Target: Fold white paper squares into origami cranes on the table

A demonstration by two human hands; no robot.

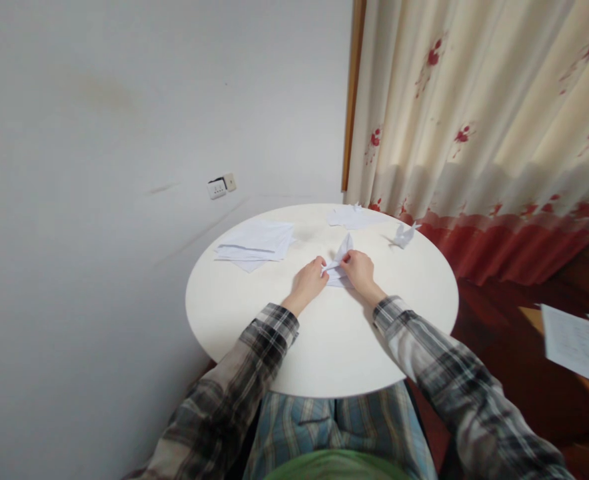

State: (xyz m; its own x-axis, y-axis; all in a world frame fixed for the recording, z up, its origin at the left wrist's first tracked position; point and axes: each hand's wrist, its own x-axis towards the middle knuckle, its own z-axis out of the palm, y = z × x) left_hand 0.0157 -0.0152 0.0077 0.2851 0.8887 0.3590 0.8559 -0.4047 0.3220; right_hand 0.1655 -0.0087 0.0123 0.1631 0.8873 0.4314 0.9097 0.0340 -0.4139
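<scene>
Paper (345,245) links pinching left hand (310,277) and right hand (359,270)

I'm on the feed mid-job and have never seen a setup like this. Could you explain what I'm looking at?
There is no machine here: you see a person's own two bare hands. The single picture comes from a camera worn on the head, looking forward and down, so the sleeves reach in from the bottom edge.

The left hand and right hand both pinch a white folded paper, one point of it sticking up between them. The layers underneath are too small to make out.

On the round white table, a paper pile lies to the left, more sheets at the back, and a folded figure to the right.
</scene>
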